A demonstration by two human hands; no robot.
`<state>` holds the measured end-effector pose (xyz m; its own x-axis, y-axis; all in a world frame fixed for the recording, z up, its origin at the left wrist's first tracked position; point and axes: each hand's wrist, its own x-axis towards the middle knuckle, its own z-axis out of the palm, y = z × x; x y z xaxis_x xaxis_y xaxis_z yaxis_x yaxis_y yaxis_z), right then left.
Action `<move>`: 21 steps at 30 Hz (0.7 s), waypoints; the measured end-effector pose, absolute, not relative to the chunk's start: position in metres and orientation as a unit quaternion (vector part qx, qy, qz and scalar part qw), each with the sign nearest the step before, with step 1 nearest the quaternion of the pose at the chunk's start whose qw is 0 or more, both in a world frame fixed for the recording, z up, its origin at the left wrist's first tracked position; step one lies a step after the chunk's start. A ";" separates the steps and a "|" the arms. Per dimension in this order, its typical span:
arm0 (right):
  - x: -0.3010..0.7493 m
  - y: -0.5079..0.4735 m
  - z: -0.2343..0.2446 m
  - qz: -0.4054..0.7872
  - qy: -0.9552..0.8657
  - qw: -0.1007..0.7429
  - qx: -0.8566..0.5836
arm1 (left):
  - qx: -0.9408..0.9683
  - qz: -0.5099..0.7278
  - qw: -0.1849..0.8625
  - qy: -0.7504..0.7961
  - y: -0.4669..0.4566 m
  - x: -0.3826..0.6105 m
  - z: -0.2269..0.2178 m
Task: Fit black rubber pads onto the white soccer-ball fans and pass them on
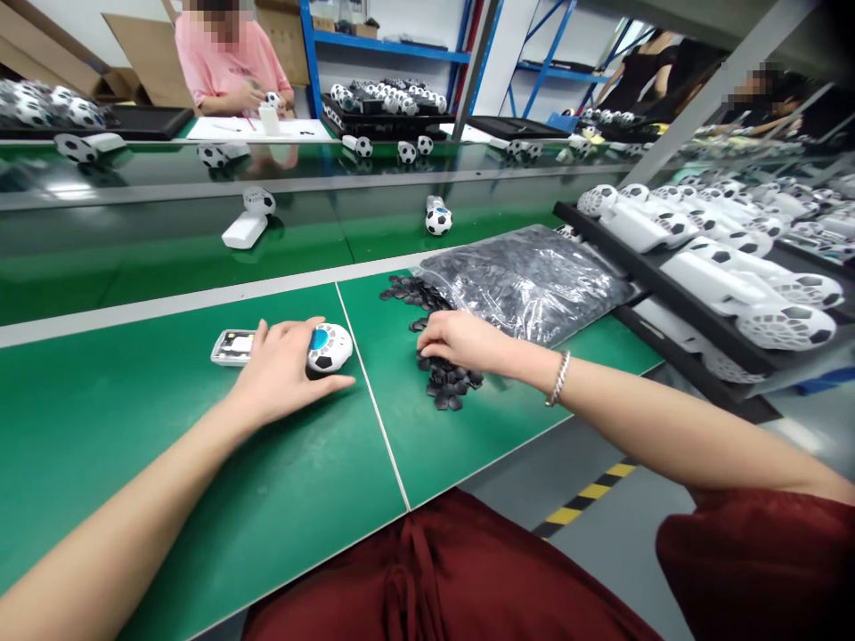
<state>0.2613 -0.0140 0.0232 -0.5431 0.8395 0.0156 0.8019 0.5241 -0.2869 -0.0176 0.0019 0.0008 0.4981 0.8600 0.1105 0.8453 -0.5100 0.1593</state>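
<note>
My left hand [277,369] lies over a white device with a soccer-ball head [332,349], fingers curled over its middle and thumb stretched along the near side. A blue round spot shows on the ball. Left of my fingers, the device's open handle [232,347] shows parts inside; its middle is hidden under my hand. My right hand [460,340] has its fingers pinched together among small black pentagon pieces [451,390] heaped on the green table. Its fingertips are at the pile, and the piece between them is mostly covered.
A clear plastic bag of black pieces [527,276] lies beyond my right hand. Black trays [641,267] stacked with white soccer-ball devices stand at the right. More devices [246,230] lie on the green belt [134,258] ahead. Across it, a person in a pink shirt [233,67] handles a ball.
</note>
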 end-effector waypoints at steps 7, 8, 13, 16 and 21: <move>0.257 -0.008 0.004 0.123 -0.850 0.014 -0.512 | 0.890 0.116 0.093 0.430 -0.005 -0.020 -0.006; 0.258 -0.007 0.003 0.136 -0.840 0.013 -0.525 | 0.890 0.113 0.100 0.430 -0.005 -0.022 -0.005; 0.261 -0.004 0.003 0.181 -0.827 0.016 -0.532 | 0.875 0.120 0.166 0.439 -0.010 -0.022 -0.005; 0.260 -0.005 0.003 0.179 -0.831 0.017 -0.526 | 0.870 0.133 0.196 0.432 -0.010 -0.017 -0.007; 0.264 -0.010 0.007 0.189 -0.843 0.072 -0.498 | 0.869 0.148 0.207 0.425 -0.009 -0.016 -0.009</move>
